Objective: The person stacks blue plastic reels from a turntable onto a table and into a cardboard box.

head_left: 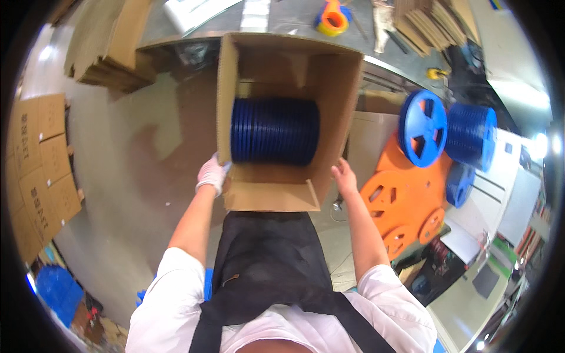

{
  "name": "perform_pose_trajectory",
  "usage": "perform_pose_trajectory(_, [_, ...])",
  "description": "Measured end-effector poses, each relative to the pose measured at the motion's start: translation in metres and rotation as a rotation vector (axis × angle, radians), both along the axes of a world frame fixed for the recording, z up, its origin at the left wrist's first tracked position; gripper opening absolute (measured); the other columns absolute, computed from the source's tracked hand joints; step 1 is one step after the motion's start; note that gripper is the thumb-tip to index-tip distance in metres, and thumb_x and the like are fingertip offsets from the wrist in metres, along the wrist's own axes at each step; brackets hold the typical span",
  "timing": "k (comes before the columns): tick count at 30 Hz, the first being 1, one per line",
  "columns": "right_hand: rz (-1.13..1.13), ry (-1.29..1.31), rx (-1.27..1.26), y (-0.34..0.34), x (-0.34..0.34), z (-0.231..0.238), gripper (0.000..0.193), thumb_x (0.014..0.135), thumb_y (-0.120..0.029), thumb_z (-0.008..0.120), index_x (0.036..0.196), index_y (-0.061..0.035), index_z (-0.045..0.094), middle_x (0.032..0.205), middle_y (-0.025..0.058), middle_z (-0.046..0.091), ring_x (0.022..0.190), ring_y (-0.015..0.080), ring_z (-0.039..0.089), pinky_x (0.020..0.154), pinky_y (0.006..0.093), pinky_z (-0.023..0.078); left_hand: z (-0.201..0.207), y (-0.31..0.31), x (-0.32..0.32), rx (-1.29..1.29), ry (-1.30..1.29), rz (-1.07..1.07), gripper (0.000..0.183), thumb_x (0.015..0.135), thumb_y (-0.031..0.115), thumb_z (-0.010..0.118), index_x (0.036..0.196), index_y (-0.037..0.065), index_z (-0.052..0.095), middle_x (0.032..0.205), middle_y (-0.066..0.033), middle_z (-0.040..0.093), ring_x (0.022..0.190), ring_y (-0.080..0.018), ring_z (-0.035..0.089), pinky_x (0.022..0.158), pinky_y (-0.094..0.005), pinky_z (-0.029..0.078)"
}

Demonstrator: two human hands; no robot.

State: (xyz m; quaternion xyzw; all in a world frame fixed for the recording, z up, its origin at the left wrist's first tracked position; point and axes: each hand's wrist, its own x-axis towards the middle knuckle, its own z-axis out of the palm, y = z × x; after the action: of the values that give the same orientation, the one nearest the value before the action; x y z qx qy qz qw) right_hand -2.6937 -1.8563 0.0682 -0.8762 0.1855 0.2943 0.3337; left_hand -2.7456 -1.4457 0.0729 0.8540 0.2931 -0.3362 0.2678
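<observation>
An open cardboard box (235, 197) is held in front of my body, its opening facing up toward me. Inside lies a ribbed dark blue roll (275, 130), which looks like wound tubing or cable. My left hand (212, 175), in a whitish glove, grips the box's near left edge. On the opposite side, my bare right hand (344, 175) holds the right wall near its lower corner. The fingertips of both hands are partly hidden by the cardboard. One flap at the near end is folded outward toward my black apron.
A workbench (288, 17) runs along the far side, with an orange and blue tape dispenser (333, 21) and flat cardboard (432, 23). Blue reels (424, 128) and orange reel discs (385, 197) stand at right. Cartons (44, 170) are stacked at left.
</observation>
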Motion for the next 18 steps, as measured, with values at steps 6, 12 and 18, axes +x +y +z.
perform_pose_trajectory(6, [0.124, -0.034, -0.144, -0.112, -0.059, 0.037, 0.05, 0.088, -0.025, 0.065, 0.132, -0.0062, 0.052, 0.111, 0.0188, 0.064, 0.107, 0.0247, 0.062, 0.094, 0.0359, 0.047, -0.028, 0.003, -0.075, -0.382, -0.201, 0.413, 0.052, 0.089, 0.029, 0.062, 0.13, 0.0, 0.05, 0.118, -0.0157, 0.062, 0.108, -0.0255, 0.059, 0.094, -0.034, 0.044])
perform_pose_trajectory(12, [-0.106, -0.274, -0.263, -0.202, 0.022, 0.062, 0.062, 0.082, -0.025, 0.072, 0.135, -0.005, 0.047, 0.123, 0.0194, 0.058, 0.115, 0.0348, 0.054, 0.098, 0.0418, 0.043, 0.022, -0.018, -0.151, -0.405, -0.059, 0.639, 0.034, 0.091, 0.029, 0.06, 0.108, 0.0, 0.061, 0.085, -0.0037, 0.059, 0.076, -0.0132, 0.051, 0.07, -0.0296, 0.043])
perform_pose_trajectory(18, [0.254, -0.423, -0.537, -0.243, 0.135, 0.007, 0.099, 0.071, -0.034, 0.08, 0.147, -0.0036, 0.025, 0.14, 0.0179, 0.045, 0.129, 0.0344, 0.043, 0.107, 0.0424, 0.034, 0.108, -0.142, -0.169, -0.137, 0.105, 0.353, 0.032, 0.088, 0.029, 0.061, 0.104, 0.001, 0.063, 0.093, -0.0105, 0.066, 0.084, -0.0208, 0.059, 0.078, -0.0333, 0.048])
